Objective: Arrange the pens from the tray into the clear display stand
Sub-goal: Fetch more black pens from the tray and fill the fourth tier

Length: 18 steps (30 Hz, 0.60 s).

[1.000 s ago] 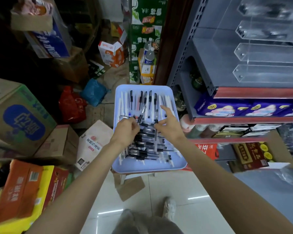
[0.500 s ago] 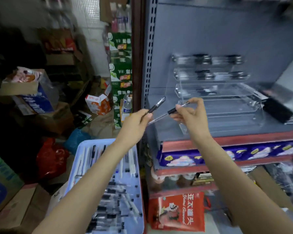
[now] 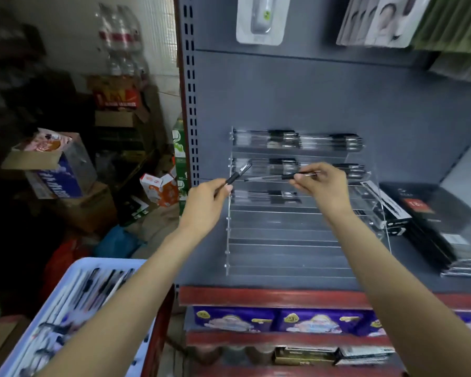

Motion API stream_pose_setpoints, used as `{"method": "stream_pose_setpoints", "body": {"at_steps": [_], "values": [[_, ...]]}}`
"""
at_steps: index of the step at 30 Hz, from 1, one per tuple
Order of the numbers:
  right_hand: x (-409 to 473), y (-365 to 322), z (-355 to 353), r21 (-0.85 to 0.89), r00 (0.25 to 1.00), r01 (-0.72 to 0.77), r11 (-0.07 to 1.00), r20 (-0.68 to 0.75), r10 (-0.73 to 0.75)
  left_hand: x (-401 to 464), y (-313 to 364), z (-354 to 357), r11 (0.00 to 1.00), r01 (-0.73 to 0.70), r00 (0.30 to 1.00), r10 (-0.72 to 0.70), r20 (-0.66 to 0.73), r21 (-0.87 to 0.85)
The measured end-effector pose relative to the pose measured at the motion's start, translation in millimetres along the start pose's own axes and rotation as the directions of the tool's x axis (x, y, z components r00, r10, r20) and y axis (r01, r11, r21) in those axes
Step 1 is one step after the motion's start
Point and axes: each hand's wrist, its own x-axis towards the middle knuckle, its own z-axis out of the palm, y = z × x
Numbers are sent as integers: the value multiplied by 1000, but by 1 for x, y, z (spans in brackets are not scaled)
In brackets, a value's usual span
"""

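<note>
Grey metal shelving unit (image 3: 324, 99) is filling the right and centre of the view, red-edged shelf lip at its front. Clear display stand (image 3: 297, 240) is sitting on that shelf, stepped tiers rising toward the back panel; upper three tiers are already carrying rows of pens, lower tiers are showing only clear plastic. Blue tray (image 3: 74, 270) is sitting low at bottom left, loose pens lying in it, blurred.

Black boxes (image 3: 433, 227) are lying stacked on the shelf just right of the stand.

Left hand (image 3: 204, 202) is gripping one pen (image 3: 237, 174) by its lower end, fingers curled round it; the pen is sticking up and to the right out of the fist, its clip end reaching the stand's left edge beside the second tier.

Right hand (image 3: 321, 186) is pinching a second pen (image 3: 278, 177) between thumb and fingertips at the pen's right end; the barrel is running roughly level to the left of the grip, in front of the second and third tiers.
</note>
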Motion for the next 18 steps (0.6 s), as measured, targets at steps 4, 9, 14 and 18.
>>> {"method": "stream_pose_setpoints", "body": {"at_steps": [4,9,14,18], "values": [[20,10,3,-478,991,130,868,85,-102,6,4,2,1000,21,1000,-21,-3,12],[26,19,8,-675,978,209,708,143,-151,10,3,2,999,12,1000,-12,-9,35],[28,22,13,-822,970,241,517,180,-166,12,3,1,999,9,1000,-8,-16,44],[32,22,15,-823,963,271,500,239,-129,12,0,1,999,-29,999,30,-17,40]]}}
